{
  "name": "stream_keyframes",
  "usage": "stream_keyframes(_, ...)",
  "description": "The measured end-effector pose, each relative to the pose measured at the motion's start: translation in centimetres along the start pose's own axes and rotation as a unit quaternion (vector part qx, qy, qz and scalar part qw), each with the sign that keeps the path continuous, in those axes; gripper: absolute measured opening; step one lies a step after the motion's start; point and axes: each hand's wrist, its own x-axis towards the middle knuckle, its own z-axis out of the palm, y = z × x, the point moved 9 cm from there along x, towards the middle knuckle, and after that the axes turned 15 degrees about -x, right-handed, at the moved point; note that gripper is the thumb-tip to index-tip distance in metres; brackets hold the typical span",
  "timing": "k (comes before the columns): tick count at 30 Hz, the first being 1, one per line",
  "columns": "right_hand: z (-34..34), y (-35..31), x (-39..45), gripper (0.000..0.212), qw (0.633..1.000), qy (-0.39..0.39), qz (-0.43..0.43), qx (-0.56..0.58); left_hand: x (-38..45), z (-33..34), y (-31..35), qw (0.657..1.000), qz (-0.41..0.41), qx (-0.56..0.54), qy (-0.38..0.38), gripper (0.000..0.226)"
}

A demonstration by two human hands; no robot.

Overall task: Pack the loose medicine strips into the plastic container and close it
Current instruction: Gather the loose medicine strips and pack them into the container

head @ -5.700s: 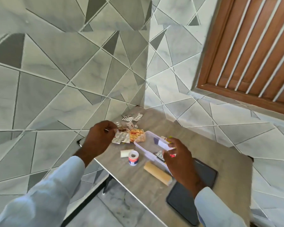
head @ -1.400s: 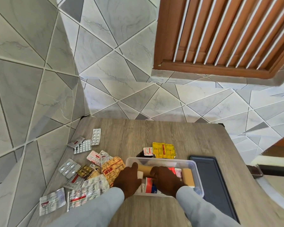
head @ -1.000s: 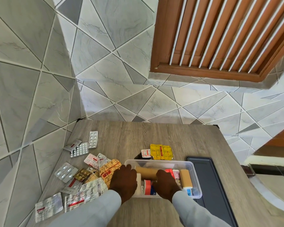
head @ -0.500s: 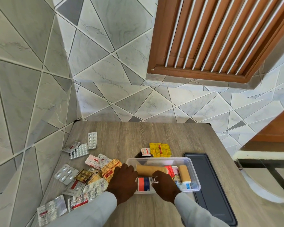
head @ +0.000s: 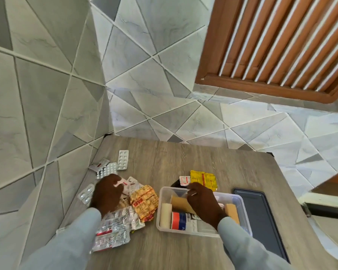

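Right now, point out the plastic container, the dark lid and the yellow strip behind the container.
plastic container (head: 185, 230), head view, near rim.
dark lid (head: 261, 213), head view, flat centre.
yellow strip (head: 203, 179), head view, middle of foil.

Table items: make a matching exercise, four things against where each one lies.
Things:
1. yellow strip
2. dark lid
3. tan roll
4. white ten-pill strip

Places:
A. right of the container
B. inside the container
C. far left, near the wall
D. just behind the container

Pairs: 1-D, 2-A, 3-B, 4-C
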Motion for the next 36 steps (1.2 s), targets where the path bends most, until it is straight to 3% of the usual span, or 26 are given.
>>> stream_keyframes(3,1.3,-3.0,2.5,0.020,0.999,-0.010,-0.047,-0.008,-1.4,-2.1,-4.1,0.995,-0.096,-0.024,0.021,0.031)
stream_keyframes(6,4.8,-6.9,3.4,0.038,0.988,-0.104,-0.114,-0.005,-3.4,-3.0,-6.8,0.992,-0.118,0.052,0.007,0.045)
stream_keyframes(12,12.5,-13.5,1.8,0.060,0.914,-0.203,-0.288,-0.201,-6.9,-5.5,-9.3,0.978,-0.154,0.137,-0.003,0.068)
stream_keyframes(16,16.0,-15.6,0.2,0.067,0.861,-0.185,-0.340,-0.330,-7.4,-6.7,-11.8,0.969,-0.179,0.165,-0.047,0.086)
stream_keyframes(20,18.8,-16.4,-0.3,0.080,0.825,-0.143,-0.349,-0.422,-6.7,-5.9,-13.2,0.957,-0.163,0.207,-0.119,0.086)
stream_keyframes(24,20.0,-16.4,-0.6,0.082,0.818,-0.133,-0.315,-0.462,-6.8,-4.3,-13.4,0.936,-0.113,0.304,-0.138,0.072)
stream_keyframes(28,19.8,-17.1,-0.5,0.068,0.830,-0.112,-0.293,-0.461,-6.1,-4.3,-14.1,0.925,-0.072,0.345,-0.140,0.067)
stream_keyframes(36,18.6,-17.4,0.5,0.045,0.863,-0.104,-0.240,-0.433,-5.4,-4.6,-14.1,0.958,-0.081,0.242,-0.132,0.064)
